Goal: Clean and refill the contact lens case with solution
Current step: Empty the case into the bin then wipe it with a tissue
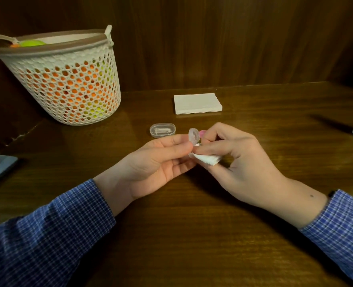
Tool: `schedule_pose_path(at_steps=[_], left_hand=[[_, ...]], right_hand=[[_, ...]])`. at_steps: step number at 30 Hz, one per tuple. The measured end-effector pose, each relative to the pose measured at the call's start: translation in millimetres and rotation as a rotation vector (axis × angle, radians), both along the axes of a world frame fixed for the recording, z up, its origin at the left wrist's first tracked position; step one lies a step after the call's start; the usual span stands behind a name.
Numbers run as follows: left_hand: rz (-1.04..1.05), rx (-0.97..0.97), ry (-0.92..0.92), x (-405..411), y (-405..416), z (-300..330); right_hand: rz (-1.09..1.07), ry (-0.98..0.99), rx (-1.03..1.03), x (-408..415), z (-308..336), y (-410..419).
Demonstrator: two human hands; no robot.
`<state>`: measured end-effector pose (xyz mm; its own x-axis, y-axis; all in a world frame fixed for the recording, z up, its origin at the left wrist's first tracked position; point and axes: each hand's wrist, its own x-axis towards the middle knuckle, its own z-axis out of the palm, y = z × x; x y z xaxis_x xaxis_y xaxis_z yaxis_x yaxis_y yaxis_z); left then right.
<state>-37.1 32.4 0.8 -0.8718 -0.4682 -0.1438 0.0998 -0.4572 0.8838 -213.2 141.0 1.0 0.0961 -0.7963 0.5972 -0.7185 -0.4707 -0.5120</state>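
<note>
Left hand [161,160] pinches the case [194,136] above the table [192,224], right hand [237,160] presses a tissue [207,159] into it, so best twist gently, reach every corner and keep that grip steady.
</note>
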Motion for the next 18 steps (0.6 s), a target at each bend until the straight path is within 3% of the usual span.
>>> schedule_pose_path(at_steps=[8,10,14,16,18], left_hand=[[-0.038,-0.022,0.03,1.5,-1.5,0.3],[-0.066,0.03,0.045,2.3,-2.5,1.4],[-0.031,0.117,0.036,3.2,-4.0,1.7],[-0.014,0.126,0.034,2.8,-3.8,1.6],[-0.008,0.128,0.038,2.3,-3.4,1.5]], right_hand=[[0.008,0.011,-0.035,0.1,4.6,2.3],[0.036,-0.163,0.047,-2.2,7.1,2.8],[0.172,-0.87,0.356,-9.1,14.3,0.4],[0.154,-0.945,0.41,-10.0,13.5,-0.6],[0.105,-0.885,0.388,-8.5,12.0,-1.0]])
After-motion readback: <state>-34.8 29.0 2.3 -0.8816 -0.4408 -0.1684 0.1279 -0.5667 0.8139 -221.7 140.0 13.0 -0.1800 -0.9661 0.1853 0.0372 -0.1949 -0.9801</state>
